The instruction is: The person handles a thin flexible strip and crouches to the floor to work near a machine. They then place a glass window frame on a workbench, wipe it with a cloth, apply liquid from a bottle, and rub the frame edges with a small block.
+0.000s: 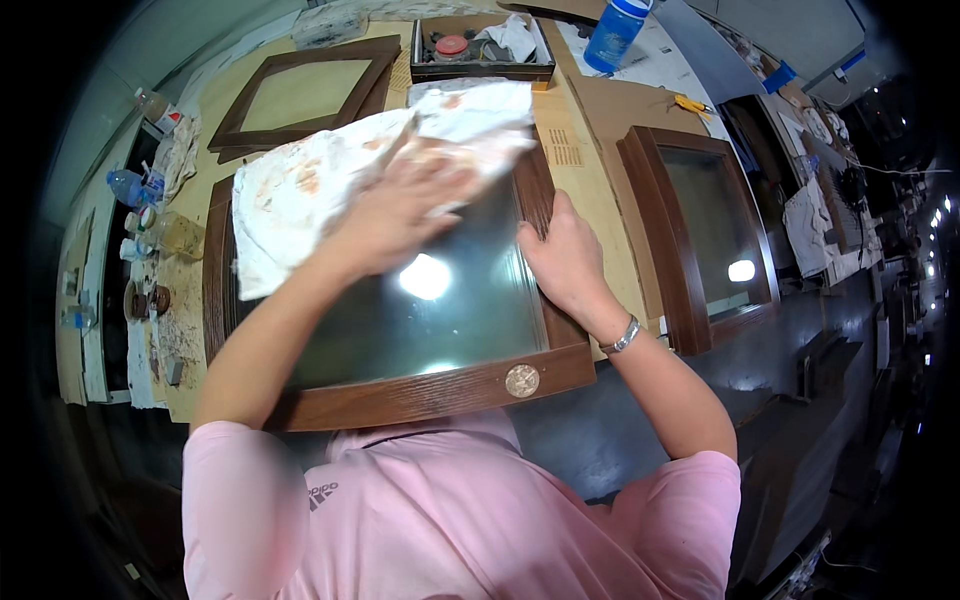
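A dark wooden cabinet door with a glass pane (440,320) lies flat in front of me, a round metal knob (522,380) on its near rail. My left hand (400,215) presses a stained white rag (300,190) onto the upper part of the glass; the hand is blurred. My right hand (565,255) rests on the door's right rail, fingers over the frame edge. A metal bracelet (623,337) is on that wrist.
A second glazed door (700,230) lies to the right, a third wooden frame (300,95) at the back left. A shallow box of small items (480,50) and a blue bottle (615,30) stand behind. Jars and bottles (150,240) line the left edge.
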`<state>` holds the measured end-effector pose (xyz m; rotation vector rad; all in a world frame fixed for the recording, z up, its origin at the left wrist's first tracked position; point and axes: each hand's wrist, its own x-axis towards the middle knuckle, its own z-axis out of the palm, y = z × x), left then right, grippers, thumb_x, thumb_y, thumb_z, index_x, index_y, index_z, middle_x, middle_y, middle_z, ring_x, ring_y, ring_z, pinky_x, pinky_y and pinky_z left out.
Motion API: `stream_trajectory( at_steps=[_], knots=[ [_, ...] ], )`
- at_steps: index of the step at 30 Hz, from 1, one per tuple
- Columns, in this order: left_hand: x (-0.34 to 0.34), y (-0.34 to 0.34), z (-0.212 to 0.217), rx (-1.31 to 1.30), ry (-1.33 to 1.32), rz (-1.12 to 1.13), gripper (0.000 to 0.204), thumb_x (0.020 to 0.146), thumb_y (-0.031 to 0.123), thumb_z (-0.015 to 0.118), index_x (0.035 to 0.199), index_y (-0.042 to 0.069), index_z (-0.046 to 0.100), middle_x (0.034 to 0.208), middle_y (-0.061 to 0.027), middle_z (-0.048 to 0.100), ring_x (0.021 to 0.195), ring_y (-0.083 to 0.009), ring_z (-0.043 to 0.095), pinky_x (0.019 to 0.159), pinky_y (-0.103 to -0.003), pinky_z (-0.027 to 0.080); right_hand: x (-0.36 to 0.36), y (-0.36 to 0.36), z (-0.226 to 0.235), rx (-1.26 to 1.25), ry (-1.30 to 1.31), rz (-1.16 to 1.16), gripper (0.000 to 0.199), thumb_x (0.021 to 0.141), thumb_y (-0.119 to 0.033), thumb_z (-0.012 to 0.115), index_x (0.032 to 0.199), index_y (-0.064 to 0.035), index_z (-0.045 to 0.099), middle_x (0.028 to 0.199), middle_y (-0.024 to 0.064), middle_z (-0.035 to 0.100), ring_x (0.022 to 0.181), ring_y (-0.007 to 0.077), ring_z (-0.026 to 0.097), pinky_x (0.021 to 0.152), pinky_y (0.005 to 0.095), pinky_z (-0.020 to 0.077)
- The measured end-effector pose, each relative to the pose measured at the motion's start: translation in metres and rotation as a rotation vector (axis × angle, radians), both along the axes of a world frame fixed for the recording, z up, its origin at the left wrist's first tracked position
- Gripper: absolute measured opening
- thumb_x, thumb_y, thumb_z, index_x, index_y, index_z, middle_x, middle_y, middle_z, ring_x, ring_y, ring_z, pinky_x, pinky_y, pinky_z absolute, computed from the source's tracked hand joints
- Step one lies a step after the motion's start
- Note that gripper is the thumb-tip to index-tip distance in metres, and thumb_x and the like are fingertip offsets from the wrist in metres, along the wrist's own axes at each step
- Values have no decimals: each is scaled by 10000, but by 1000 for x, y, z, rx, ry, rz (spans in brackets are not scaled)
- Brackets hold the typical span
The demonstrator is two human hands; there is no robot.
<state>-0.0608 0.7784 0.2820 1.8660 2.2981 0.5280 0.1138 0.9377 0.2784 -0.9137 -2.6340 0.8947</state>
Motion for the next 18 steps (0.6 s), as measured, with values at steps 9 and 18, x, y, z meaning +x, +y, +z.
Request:
stream_trajectory(
  at_steps=[9,18],
  knots=[
    [-137,-348,30,644,-595,1099,330,977,345,507,1004,49,652,932,-24,629,832,-104,545,750,-274,411,-4,-7,-10,31,48,21,539,828,-254,591,1163,146,457,973,316,624,877,463,626,797,506,495],
    [37,-200,79,-284,-129,-104,511,823,192,651,1316,103,553,1319,-111,553,1228,-338,489,1055,-427,382,-5,-6,-7,71,94,5,537,821,-239,565,1173,154,465,849,333,623,827,467,627,762,499,495]
  ],
)
